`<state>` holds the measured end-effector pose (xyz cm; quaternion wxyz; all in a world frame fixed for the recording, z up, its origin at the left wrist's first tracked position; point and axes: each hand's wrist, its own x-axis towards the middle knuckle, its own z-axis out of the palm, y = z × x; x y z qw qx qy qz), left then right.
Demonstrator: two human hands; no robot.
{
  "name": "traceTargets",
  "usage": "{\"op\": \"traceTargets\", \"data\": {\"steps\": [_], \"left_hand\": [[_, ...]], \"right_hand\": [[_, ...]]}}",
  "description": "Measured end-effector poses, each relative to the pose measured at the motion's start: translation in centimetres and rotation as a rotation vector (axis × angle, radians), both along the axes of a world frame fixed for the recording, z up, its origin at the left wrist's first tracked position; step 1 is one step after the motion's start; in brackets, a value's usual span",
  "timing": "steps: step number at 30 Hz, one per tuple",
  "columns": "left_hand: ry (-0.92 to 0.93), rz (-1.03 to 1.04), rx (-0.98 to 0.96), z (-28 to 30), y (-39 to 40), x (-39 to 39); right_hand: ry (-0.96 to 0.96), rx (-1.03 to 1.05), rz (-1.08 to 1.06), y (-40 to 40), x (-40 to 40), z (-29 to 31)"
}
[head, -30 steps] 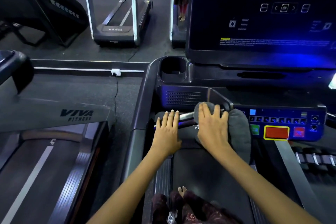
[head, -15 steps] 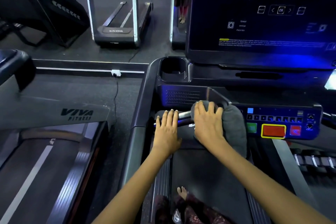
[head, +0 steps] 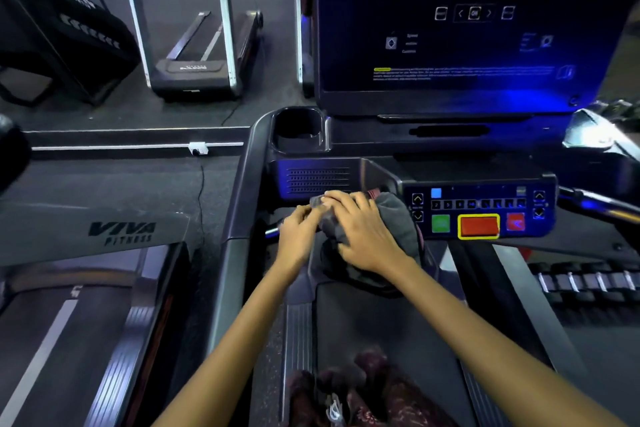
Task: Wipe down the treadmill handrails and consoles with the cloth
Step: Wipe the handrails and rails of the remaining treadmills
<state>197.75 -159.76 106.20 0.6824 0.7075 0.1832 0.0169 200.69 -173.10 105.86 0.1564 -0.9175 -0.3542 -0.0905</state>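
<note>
A grey cloth (head: pixel 398 218) lies bunched over the treadmill's front handrail (head: pixel 273 231), just left of the button console (head: pixel 485 208). My right hand (head: pixel 367 236) lies on top of the cloth with its fingers bent over it, pointing left. My left hand (head: pixel 298 236) is beside it, and its curled fingers meet the cloth's left end. This hand is blurred. Only a short chrome stub of the handrail shows left of my hands. The big dark screen (head: pixel 467 28) stands above.
A cup holder (head: pixel 298 130) sits at the console's left corner. The side rail (head: pixel 239 218) runs down the left. Another treadmill (head: pixel 86 305) marked VIVA FITNESS is to the left, and dumbbells (head: pixel 588 282) lie at the right. My feet stand on the belt (head: pixel 363 322).
My left hand has slid right along the handrail from flat on the bar to the cloth's edge. My right hand has turned its fingers leftward and bunched the cloth.
</note>
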Motion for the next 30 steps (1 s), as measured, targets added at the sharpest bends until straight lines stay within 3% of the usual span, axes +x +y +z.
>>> {"op": "traceTargets", "data": {"steps": [7, 12, 15, 21, 25, 30], "left_hand": [[-0.253, 0.114, -0.171, 2.1, -4.0, -1.3], [-0.372, -0.027, -0.091, 3.1, -5.9, -2.8], [-0.400, -0.125, -0.048, 4.1, -7.9, -3.8], [-0.340, -0.096, -0.073, 5.3, -14.7, -5.5], [-0.231, -0.241, 0.048, 4.6, -19.0, -6.9], [-0.387, -0.318, 0.354, 5.5, -24.0, -8.2]], "right_hand": [[0.300, 0.292, 0.008, -2.7, -1.5, 2.0], [0.614, 0.437, -0.031, -8.1, -1.1, 3.9], [0.686, 0.496, -0.052, -12.3, -2.0, 4.7], [0.602, 0.684, -0.171, -19.7, -5.5, 6.2], [0.539, 0.801, -0.280, -24.8, -7.7, 7.4], [0.385, 0.599, -0.435, -30.0, -8.4, 8.3]]}}
